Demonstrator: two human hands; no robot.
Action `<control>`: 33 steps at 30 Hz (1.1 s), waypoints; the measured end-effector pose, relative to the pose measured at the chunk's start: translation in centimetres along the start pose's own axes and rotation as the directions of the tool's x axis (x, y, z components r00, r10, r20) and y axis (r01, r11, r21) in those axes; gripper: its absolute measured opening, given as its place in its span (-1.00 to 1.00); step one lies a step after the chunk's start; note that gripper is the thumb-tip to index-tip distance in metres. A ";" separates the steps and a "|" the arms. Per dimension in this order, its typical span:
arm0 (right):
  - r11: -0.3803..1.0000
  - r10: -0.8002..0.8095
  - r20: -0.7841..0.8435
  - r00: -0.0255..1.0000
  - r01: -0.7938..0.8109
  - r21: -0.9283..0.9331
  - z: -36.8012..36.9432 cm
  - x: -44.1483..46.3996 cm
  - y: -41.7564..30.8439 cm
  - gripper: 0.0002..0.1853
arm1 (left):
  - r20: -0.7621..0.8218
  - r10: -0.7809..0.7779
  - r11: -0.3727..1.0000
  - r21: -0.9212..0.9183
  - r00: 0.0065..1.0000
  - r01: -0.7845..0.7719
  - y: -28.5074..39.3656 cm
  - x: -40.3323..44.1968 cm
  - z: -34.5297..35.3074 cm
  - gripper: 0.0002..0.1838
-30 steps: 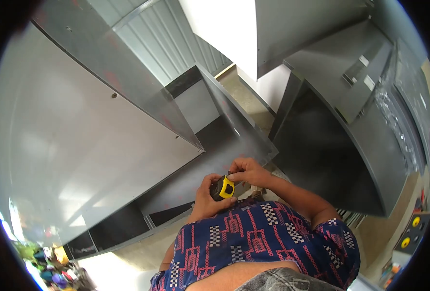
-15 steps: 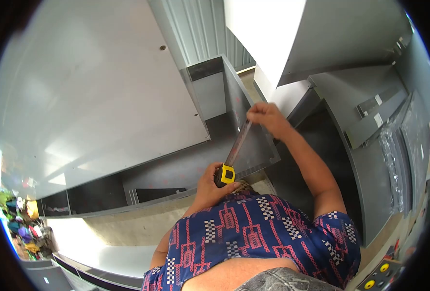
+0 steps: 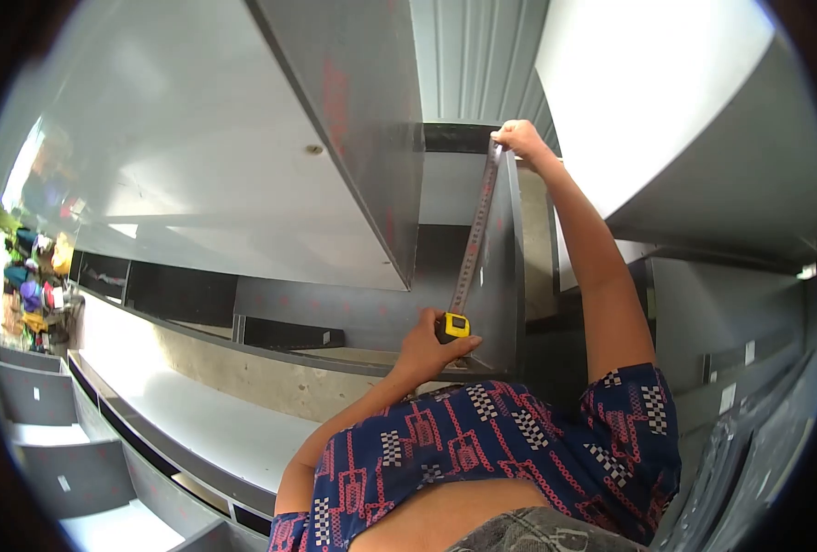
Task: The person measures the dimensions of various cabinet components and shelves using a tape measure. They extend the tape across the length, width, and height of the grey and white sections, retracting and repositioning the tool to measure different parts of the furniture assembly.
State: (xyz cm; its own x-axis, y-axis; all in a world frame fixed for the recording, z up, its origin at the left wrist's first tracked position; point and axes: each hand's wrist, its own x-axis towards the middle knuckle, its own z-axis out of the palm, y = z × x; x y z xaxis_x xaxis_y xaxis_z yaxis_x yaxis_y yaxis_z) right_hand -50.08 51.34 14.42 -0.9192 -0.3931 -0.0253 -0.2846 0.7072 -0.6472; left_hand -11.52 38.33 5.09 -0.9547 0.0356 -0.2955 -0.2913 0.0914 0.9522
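One tape measure (image 3: 456, 326), its case gripped by curled fingers of the left hand (image 3: 422, 347), is held extended over the open grey cabinet (image 3: 501, 267), blade (image 3: 476, 232) end pinched between closed fingers of the right hand (image 3: 524, 140) near the far corner, steady alignment seemingly being called for.

A pale corrugated wall (image 3: 482, 60) rises at 12 o'clock. Toward 1 to 2 o'clock stands a bulky white-and-grey cabinet (image 3: 648, 83); at 10 o'clock, a large glossy panel (image 3: 197, 156) carries light reflections. Colourful clutter (image 3: 35, 285) sits at 9 o'clock, with glaring brightness beyond it and on the ground nearby. Grey divided shelving (image 3: 68, 469) with white labels fills 8 o'clock, concrete floor (image 3: 270, 386) shows toward 7 to 8, and plastic-wrapped boards (image 3: 740, 488) lean at 4.
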 end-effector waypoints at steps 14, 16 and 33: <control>0.873 0.339 0.013 0.941 -0.309 -0.378 6.4 -0.8 13.8 -0.70 | 0.135 -0.327 0.936 -0.091 0.935 0.341 1.8 -1.2 2.1 -0.04; 0.797 0.392 -0.045 0.919 -0.363 -0.483 5.8 -1.9 9.9 -0.69 | 0.164 -0.343 0.922 -0.132 0.925 0.365 2.1 -0.7 2.1 -0.03; 0.930 0.044 -0.218 0.975 -0.120 -0.348 7.9 -2.9 9.6 -0.74 | 0.088 -0.261 0.952 -0.142 0.961 0.271 2.4 -1.1 1.5 -0.07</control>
State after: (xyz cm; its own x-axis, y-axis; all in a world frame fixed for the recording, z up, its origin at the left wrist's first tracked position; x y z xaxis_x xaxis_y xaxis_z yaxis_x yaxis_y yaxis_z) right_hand -47.96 54.63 2.27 -0.9681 -0.2241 0.1125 -0.2492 0.9092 -0.3336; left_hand -11.07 40.03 7.63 -0.8364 0.0981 -0.5393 -0.5450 -0.0448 0.8372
